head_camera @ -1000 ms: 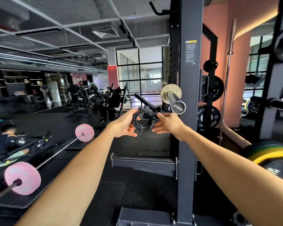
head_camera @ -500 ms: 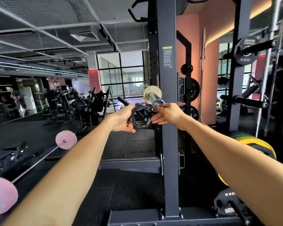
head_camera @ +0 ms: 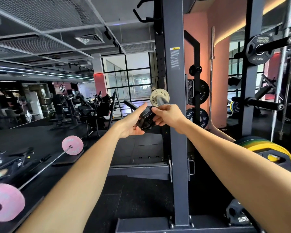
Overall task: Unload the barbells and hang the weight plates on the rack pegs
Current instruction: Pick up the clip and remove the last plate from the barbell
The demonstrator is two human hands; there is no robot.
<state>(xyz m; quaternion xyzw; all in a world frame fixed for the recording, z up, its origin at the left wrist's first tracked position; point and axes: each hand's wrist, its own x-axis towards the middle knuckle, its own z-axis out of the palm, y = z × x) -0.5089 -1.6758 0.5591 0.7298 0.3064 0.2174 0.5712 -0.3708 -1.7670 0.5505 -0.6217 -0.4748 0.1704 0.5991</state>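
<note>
Gripping a black barbell collar [head_camera: 145,121] between both hands, left hand [head_camera: 131,124] underneath, right hand [head_camera: 168,116] pinching its top, just below the barbell sleeve [head_camera: 162,100] with its small pale plate [head_camera: 154,98]. A loose pinch could drop the collar.

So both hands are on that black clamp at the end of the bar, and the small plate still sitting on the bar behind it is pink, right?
Not quite. The head view shows both the left hand and the right hand on the black clamp at the end of the bar, but the small plate behind it is pale gold, not pink.
</note>
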